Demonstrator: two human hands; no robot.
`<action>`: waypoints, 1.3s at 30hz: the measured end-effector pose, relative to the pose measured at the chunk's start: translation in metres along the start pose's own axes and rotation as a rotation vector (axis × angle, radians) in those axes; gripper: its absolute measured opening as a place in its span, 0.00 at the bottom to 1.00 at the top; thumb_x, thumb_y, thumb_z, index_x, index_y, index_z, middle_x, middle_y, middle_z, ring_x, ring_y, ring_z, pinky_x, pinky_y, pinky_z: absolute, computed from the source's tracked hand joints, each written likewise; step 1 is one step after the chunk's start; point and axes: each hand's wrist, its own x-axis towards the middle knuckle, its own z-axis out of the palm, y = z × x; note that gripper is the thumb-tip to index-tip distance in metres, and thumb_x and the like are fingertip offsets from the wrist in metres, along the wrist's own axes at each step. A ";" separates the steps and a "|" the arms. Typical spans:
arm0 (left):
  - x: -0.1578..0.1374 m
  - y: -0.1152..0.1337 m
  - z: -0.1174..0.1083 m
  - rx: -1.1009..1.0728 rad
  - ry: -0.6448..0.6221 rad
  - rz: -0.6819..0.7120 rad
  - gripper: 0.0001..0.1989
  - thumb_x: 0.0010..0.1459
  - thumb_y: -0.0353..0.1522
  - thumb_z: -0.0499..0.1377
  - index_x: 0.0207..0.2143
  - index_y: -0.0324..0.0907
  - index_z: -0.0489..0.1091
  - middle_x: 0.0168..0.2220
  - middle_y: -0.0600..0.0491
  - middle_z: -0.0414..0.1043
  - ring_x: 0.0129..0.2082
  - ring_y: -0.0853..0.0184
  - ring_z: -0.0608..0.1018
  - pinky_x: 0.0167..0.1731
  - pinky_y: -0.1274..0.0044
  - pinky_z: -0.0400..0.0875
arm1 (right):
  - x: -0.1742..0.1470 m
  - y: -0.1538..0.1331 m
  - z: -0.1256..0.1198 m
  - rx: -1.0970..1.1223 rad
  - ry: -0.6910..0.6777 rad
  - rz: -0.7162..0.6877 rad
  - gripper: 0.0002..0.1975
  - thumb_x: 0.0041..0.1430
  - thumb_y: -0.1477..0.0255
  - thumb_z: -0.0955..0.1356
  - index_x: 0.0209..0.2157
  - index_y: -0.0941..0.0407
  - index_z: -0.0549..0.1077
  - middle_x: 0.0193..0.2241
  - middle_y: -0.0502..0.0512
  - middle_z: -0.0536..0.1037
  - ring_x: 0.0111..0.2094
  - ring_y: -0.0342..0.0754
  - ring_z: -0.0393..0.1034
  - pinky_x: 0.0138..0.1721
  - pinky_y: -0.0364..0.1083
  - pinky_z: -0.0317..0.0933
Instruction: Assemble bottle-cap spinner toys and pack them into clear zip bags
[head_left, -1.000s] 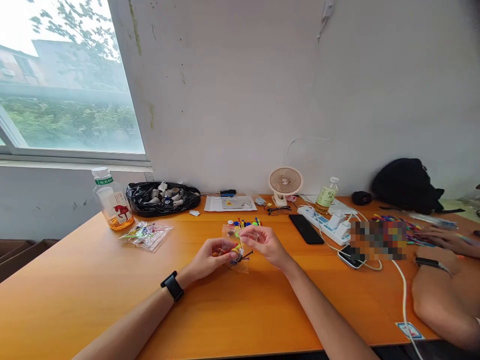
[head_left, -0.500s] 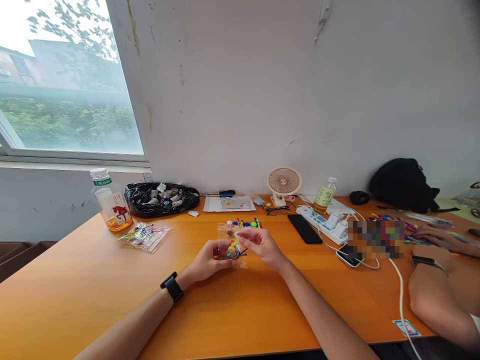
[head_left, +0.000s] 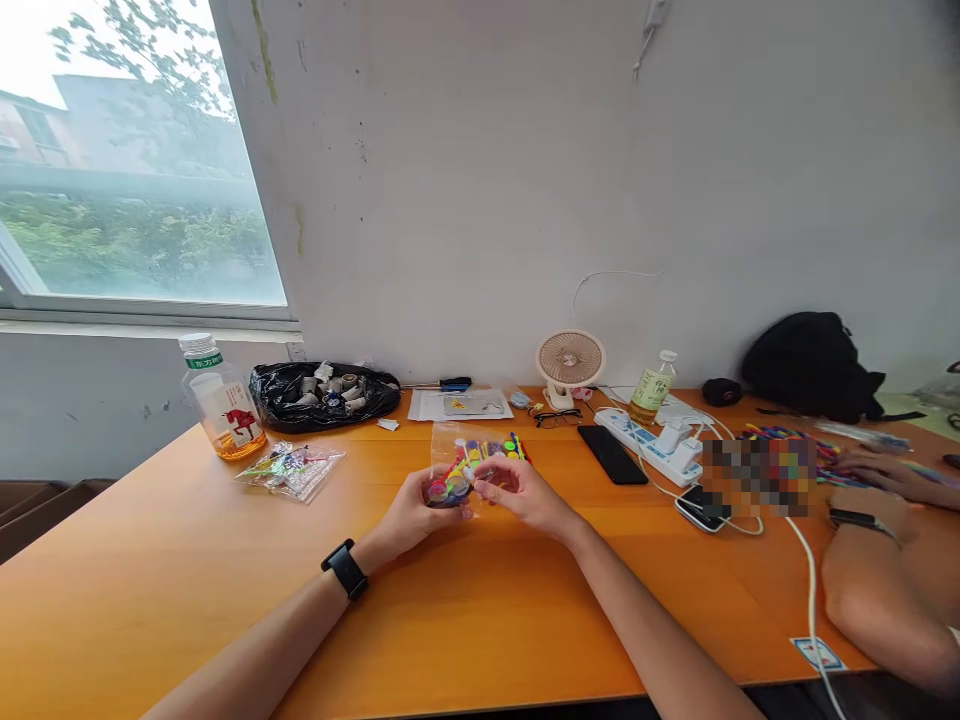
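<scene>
Above the middle of the orange table [head_left: 450, 630], the left hand [head_left: 411, 512] has its fingers curled around a clear bag [head_left: 451, 435] of colorful small parts, gripping it from the left. The right hand [head_left: 525, 495] has its thumb and bent fingers drawn in at the bag's right side; whether they pinch the film or a small part I cannot tell. Just beyond the bag, bright pieces [head_left: 520, 449] limit the room forward, with papers [head_left: 461, 405] farther back toward the wall. A broad stretch of tabletop lies between the hands and the near edge, and another runs leftward to a clear packet [head_left: 294, 471] and a large bottle [head_left: 229, 415] close to the table's left edge. The right side is tighter: a black phone [head_left: 612, 455] lies near the right hand, then a power strip [head_left: 645, 450], a white cable [head_left: 810, 575] crossing the near edge, and another person's forearm [head_left: 877, 585].
</scene>
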 end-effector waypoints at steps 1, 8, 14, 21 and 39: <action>0.000 0.004 0.000 -0.015 0.037 -0.002 0.25 0.47 0.36 0.77 0.46 0.38 0.77 0.42 0.49 0.81 0.39 0.64 0.79 0.43 0.75 0.72 | -0.001 0.001 0.000 -0.002 -0.024 0.044 0.23 0.55 0.53 0.78 0.43 0.56 0.78 0.37 0.54 0.79 0.37 0.48 0.73 0.39 0.46 0.67; -0.002 0.020 0.001 -0.040 0.088 0.040 0.19 0.55 0.40 0.73 0.44 0.38 0.77 0.41 0.48 0.79 0.39 0.64 0.78 0.42 0.75 0.74 | -0.002 0.004 0.008 -0.004 -0.061 0.118 0.25 0.56 0.48 0.75 0.37 0.58 0.79 0.29 0.52 0.79 0.29 0.45 0.71 0.34 0.45 0.64; 0.002 0.009 -0.001 -0.077 0.103 0.028 0.22 0.56 0.42 0.73 0.46 0.37 0.77 0.39 0.48 0.80 0.38 0.65 0.79 0.41 0.73 0.77 | 0.001 0.009 0.004 -0.043 0.011 0.085 0.26 0.58 0.47 0.73 0.35 0.58 0.80 0.28 0.53 0.79 0.29 0.46 0.71 0.32 0.44 0.64; 0.004 -0.003 -0.008 0.046 0.087 0.036 0.24 0.59 0.47 0.69 0.48 0.38 0.76 0.39 0.49 0.78 0.34 0.68 0.78 0.32 0.78 0.78 | 0.004 0.012 0.005 -0.159 0.079 -0.039 0.22 0.62 0.51 0.73 0.41 0.56 0.82 0.37 0.56 0.82 0.36 0.49 0.73 0.37 0.46 0.65; 0.001 -0.014 -0.001 0.116 0.005 0.015 0.27 0.64 0.55 0.60 0.39 0.38 0.74 0.28 0.54 0.70 0.22 0.72 0.72 0.19 0.82 0.70 | 0.002 0.006 0.006 0.103 -0.051 0.015 0.21 0.55 0.52 0.77 0.34 0.57 0.77 0.31 0.51 0.78 0.34 0.46 0.72 0.40 0.46 0.65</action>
